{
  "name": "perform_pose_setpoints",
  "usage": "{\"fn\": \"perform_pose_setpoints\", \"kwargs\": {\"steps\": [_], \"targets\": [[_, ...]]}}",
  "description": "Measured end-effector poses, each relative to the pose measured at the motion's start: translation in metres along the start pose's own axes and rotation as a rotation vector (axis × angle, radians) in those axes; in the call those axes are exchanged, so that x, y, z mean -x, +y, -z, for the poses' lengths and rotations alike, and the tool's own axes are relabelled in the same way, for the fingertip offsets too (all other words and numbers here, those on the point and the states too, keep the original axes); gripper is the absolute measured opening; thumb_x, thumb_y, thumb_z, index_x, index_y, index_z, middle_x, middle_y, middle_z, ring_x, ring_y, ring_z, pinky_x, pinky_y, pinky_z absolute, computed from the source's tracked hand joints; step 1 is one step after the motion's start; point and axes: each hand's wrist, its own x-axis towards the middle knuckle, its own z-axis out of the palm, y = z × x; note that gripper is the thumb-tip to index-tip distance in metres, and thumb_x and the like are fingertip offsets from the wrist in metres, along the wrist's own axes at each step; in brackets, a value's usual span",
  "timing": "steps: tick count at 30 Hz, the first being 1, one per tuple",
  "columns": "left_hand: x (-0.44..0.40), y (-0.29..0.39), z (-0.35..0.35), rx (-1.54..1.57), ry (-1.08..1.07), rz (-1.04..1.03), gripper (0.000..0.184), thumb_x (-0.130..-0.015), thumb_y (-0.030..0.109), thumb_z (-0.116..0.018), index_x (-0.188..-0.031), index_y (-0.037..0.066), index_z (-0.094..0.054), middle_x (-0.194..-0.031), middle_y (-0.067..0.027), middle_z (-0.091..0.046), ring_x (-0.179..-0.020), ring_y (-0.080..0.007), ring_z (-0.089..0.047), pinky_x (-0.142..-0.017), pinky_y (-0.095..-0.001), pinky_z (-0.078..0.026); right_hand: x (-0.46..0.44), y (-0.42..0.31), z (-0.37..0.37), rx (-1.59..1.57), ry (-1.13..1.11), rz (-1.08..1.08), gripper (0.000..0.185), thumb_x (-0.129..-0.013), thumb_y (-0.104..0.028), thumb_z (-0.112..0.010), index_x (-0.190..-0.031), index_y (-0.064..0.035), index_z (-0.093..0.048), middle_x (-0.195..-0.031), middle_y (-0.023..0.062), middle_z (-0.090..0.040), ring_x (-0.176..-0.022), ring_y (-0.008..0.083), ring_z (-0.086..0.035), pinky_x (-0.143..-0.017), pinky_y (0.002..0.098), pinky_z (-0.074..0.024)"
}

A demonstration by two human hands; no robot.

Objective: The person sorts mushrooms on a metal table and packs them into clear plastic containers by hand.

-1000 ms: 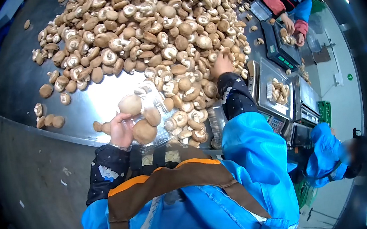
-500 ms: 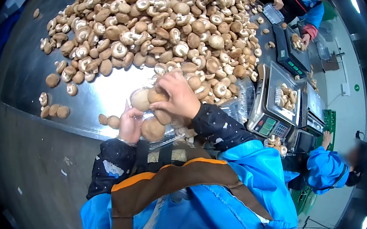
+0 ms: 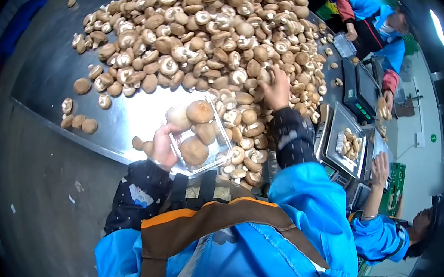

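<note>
A tray [image 3: 217, 153] is being gripped by the left hand [image 3: 164, 147]; the right hand [image 3: 276, 89], grip unclear, is being held outstretched at piled mushrooms [image 3: 216, 35].

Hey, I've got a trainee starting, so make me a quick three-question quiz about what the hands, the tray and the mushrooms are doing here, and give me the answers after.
1. Which hand holds the tray?
2. True or false: the right hand is inside the tray.
3. Fill in the blank: the tray shows ____ mushrooms.

Key:
1. The left hand.
2. False; it is at the pile, to the right of the tray in the picture.
3. Four.
</note>
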Motion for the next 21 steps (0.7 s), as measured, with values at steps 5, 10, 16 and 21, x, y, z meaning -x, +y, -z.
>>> {"fn": "perform_pose_setpoints", "kwargs": {"steps": [5, 10, 16, 21], "targets": [[-0.025, -0.003, 0.003, 0.0, -0.029, -0.051, 0.029, -0.086, 0.008, -0.044, -0.111, -0.004, -0.051, -0.103, -0.0139, -0.06, -0.095, -0.0247, -0.061, -0.087, -0.0376, -0.051, 0.047, -0.142, 0.046, -0.707, -0.094, 0.1, 0.053, -0.062, -0.021, -0.083, -0.103, -0.0043, -0.053, -0.107, 0.0112, -0.058, -0.097, 0.0247, -0.056, -0.086, 0.0359, -0.0447], [-0.027, -0.015, -0.002, -0.164, 0.082, -0.023, 0.035, -0.088, 0.016, -0.038, -0.113, -0.004, -0.051, -0.11, -0.0169, -0.059, -0.1, -0.0275, -0.06, -0.089, -0.0385, -0.049, 0.067, -0.171, 0.029, -0.322, -0.273, 0.35, 0.044, -0.062, -0.031, -0.078, -0.097, -0.0111, -0.06, -0.114, 0.0075, -0.055, -0.108, 0.0319, -0.046, -0.089, 0.0425, -0.0373], [-0.03, -0.007, -0.004, 0.031, 0.017, -0.024, 0.04, -0.088, 0.021, -0.041, -0.119, -0.002, -0.048, -0.116, -0.0162, -0.057, -0.108, -0.0284, -0.056, -0.098, -0.0417, -0.041, 0.094, -0.118, 0.052, -0.527, -0.083, -0.139, 0.038, -0.083, -0.017, -0.064, -0.117, -0.0066, -0.055, -0.119, 0.012, -0.052, -0.111, 0.0285, -0.049, -0.094, 0.0381, -0.0391], [-0.025, -0.024, -0.046, 0.144, -0.136, -0.037, 0.043, -0.093, 0.022, -0.041, -0.129, -0.001, -0.041, -0.127, -0.0164, -0.051, -0.119, -0.031, -0.049, -0.105, -0.0466, -0.034, 0.126, -0.129, 0.082, -1.473, -0.335, -0.904, 0.058, -0.096, -0.022, -0.05, -0.144, -0.0128, -0.019, -0.136, 0.0114, -0.037, -0.118, 0.0236, -0.047, -0.088, 0.038, -0.0482]]}}
